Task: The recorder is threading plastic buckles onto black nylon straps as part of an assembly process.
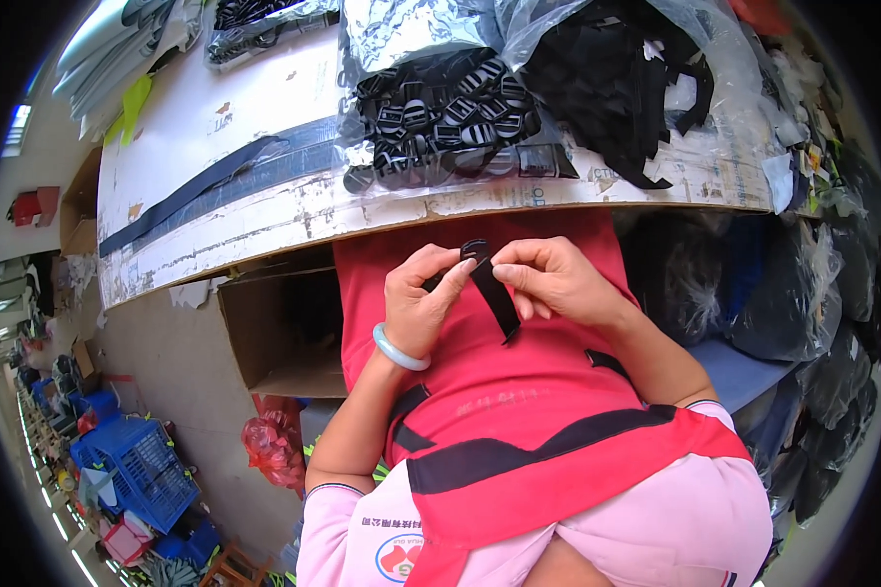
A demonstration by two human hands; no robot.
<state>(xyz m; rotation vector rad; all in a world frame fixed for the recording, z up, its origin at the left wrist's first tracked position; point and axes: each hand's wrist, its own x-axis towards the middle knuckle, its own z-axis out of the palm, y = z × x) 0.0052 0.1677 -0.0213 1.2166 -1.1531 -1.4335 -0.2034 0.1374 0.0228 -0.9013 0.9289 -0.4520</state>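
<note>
Above my lap, close to the table edge, my left hand (pixel 419 298) pinches a small black plastic buckle (pixel 474 248) between thumb and fingers. A short black webbing strap (pixel 499 308) hangs down from the buckle toward the red apron (pixel 480 377). My right hand (pixel 564 282) is closed at the strap's upper part, thumb and forefinger pressed against its edge. Just ahead on the table lies an open clear bag of black buckles (pixel 450 122). Right of it, a clear plastic bag holds a heap of cut black strap pieces (pixel 587 88).
The worn white table (pixel 294 210) carries a long dark strip (pixel 191 201) at left. Under it stands an open cardboard box (pixel 279 333), with a red plastic bag (pixel 274 445) beside it. Black bags (pixel 788 293) pile up at right. A blue crate (pixel 142 465) sits on the floor at left.
</note>
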